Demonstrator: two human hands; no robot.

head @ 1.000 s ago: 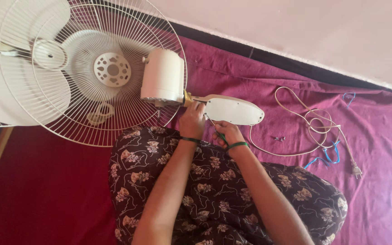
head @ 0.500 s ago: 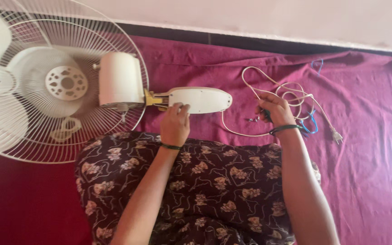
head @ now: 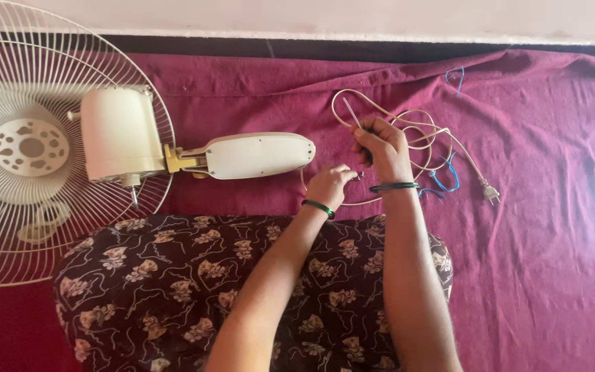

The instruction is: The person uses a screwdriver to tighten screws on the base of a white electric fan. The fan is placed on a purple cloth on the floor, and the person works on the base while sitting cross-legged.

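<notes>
My right hand (head: 383,148) is closed around a screwdriver whose thin metal shaft (head: 352,116) points up and left. It hovers over a coiled cream power cord (head: 427,128) on the maroon cloth. My left hand (head: 330,184) sits just beside it, below and to the left, fingertips pinched on a small metal piece (head: 359,176) between the two hands. A cream fan lies flat on the left, with its motor housing (head: 118,134) and long neck casing (head: 256,155). The casing's end is a short way left of my left hand.
The fan's wire grille (head: 8,227) fills the left edge. The cord ends in a plug (head: 492,194), with short blue wires (head: 445,180) near it and another blue wire (head: 456,74) farther back. My floral-clothed lap (head: 173,289) lies in front. A dark skirting (head: 242,47) runs along the wall.
My right hand left the fan casing, reached right to the cord and now holds the screwdriver. My left hand moved right off the casing to meet it. The view shifted right.
</notes>
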